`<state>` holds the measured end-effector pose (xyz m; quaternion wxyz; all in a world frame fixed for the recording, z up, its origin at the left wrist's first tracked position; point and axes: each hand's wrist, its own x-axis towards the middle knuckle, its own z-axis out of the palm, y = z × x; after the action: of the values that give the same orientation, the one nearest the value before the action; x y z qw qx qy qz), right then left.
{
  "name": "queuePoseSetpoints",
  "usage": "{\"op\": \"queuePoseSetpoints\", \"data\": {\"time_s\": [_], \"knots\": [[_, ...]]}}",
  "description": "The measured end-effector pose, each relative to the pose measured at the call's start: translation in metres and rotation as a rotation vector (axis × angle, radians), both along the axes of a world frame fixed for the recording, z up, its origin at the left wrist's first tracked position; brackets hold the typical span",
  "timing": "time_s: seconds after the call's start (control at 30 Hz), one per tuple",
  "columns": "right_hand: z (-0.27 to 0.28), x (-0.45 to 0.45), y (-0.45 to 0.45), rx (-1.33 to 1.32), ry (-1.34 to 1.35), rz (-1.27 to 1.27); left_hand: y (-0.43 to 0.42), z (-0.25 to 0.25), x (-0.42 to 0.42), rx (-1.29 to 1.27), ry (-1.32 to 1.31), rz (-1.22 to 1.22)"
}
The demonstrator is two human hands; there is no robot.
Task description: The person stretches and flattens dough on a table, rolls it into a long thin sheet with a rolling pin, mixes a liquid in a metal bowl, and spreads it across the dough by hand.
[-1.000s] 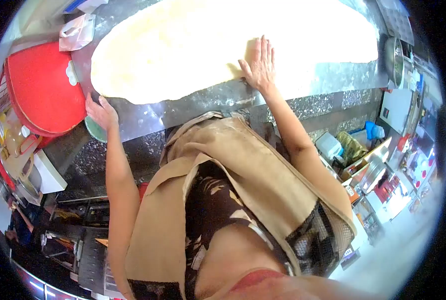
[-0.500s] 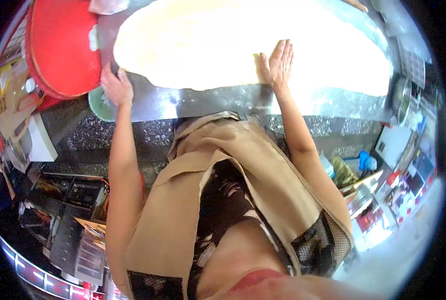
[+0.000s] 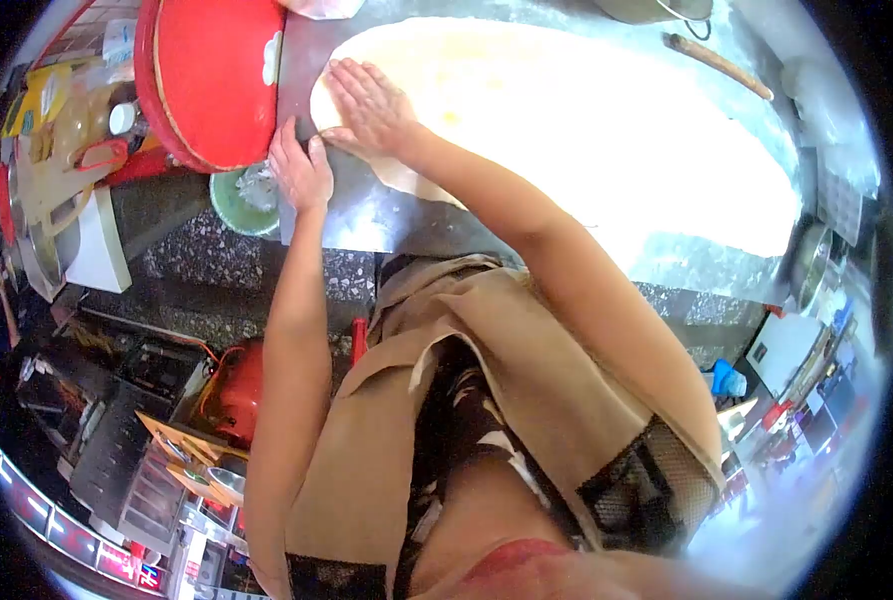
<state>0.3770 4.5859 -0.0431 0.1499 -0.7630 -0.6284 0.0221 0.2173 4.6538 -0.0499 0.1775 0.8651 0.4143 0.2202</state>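
Observation:
A large, pale sheet of dough (image 3: 606, 140) lies stretched across the metal tabletop (image 3: 361, 215), its middle washed out by glare. My right hand (image 3: 371, 108) rests flat on the dough's left end, fingers extended. Just left of it, my left hand (image 3: 302, 172) is at the table's left edge, fingers stretched out and nothing in them. It lies between the dough and a large red round tub (image 3: 211, 85). Below the tub, close to my left wrist, is a green bowl (image 3: 228, 205) with something whitish in it.
A wooden stick (image 3: 718, 67) lies on the table behind the dough. At the top right stands a metal pot (image 3: 646, 8) with a wire handle. A white-capped jar (image 3: 124, 118) and other containers crowd the left. Speckled stone (image 3: 196, 265) shows below the table edge.
My right hand has moved left from the dough's middle to its left end. The view has shifted, bringing the wooden stick and pot further into sight. My left hand stays by the tub.

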Motion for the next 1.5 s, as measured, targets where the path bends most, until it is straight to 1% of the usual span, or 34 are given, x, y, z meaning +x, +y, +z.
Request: {"op": "queuePoseSetpoints", "data": {"time_s": [0.03, 0.07, 0.1, 0.13, 0.17, 0.23, 0.27, 0.37, 0.47, 0.63, 0.8, 0.83, 0.9, 0.93, 0.97, 1.03, 1.07, 1.17, 1.27, 1.43, 1.5], "knots": [[-0.001, 0.008, -0.001, -0.006, -0.009, -0.012, -0.001, 0.002, 0.002, -0.006, -0.009, -0.012], [-0.008, 0.015, -0.002, -0.006, -0.022, -0.067, 0.0, -0.001, 0.0, 0.005, -0.007, -0.014], [-0.004, 0.023, -0.004, -0.007, -0.037, -0.123, 0.001, -0.001, 0.0, 0.016, -0.007, -0.017], [0.001, 0.037, -0.016, -0.084, -0.024, -0.174, 0.001, -0.002, 0.0, 0.032, -0.007, -0.017], [0.001, 0.052, -0.029, -0.09, -0.036, -0.186, 0.001, -0.002, 0.001, 0.024, 0.015, 0.003], [-0.001, 0.081, -0.056, -0.042, 0.008, -0.314, 0.0, -0.002, 0.001, 0.017, 0.025, 0.007], [0.002, 0.095, -0.074, -0.057, 0.012, -0.339, 0.0, 0.0, 0.001, 0.036, 0.035, -0.007], [-0.001, 0.139, -0.127, -0.089, -0.068, -0.43, -0.002, 0.003, 0.003, 0.048, 0.04, -0.012], [-0.013, 0.179, -0.179, -0.034, -0.069, -0.538, -0.001, 0.002, 0.004, 0.051, 0.056, -0.013], [-0.006, 0.228, -0.25, -0.046, -0.033, -0.6, -0.004, 0.003, 0.006, 0.072, 0.108, 0.006], [-0.003, 0.249, -0.287, -0.057, -0.011, -0.63, -0.002, 0.0, 0.005, 0.125, 0.103, -0.045], [-0.003, 0.249, -0.288, -0.056, -0.012, -0.632, -0.003, 0.0, 0.004, 0.135, 0.109, -0.045], [-0.009, 0.25, -0.29, -0.046, -0.052, -0.767, -0.004, 0.002, 0.005, 0.133, 0.116, -0.042], [-0.011, 0.251, -0.29, -0.019, -0.04, -0.793, -0.003, 0.003, 0.006, 0.131, 0.124, -0.038], [-0.011, 0.25, -0.284, -0.017, -0.042, -0.79, -0.003, 0.005, 0.007, 0.132, 0.122, -0.035], [-0.014, 0.244, -0.265, 0.05, 0.005, -0.966, -0.007, 0.008, 0.008, 0.072, 0.112, -0.017], [-0.018, 0.242, -0.253, 0.076, 0.025, -0.961, -0.009, 0.008, 0.007, 0.069, 0.111, -0.012], [-0.023, 0.226, -0.215, 0.082, 0.021, -0.841, -0.006, 0.008, 0.008, 0.097, 0.103, -0.021], [-0.017, 0.204, -0.183, 0.054, 0.056, -0.759, -0.006, 0.005, 0.007, 0.11, 0.106, -0.018], [-0.013, 0.163, -0.14, 0.061, 0.031, -0.631, -0.005, 0.004, 0.005, 0.096, 0.074, -0.006], [-0.011, 0.144, -0.12, 0.075, 0.03, -0.528, -0.003, 0.003, 0.004, 0.094, 0.049, -0.027]]}}
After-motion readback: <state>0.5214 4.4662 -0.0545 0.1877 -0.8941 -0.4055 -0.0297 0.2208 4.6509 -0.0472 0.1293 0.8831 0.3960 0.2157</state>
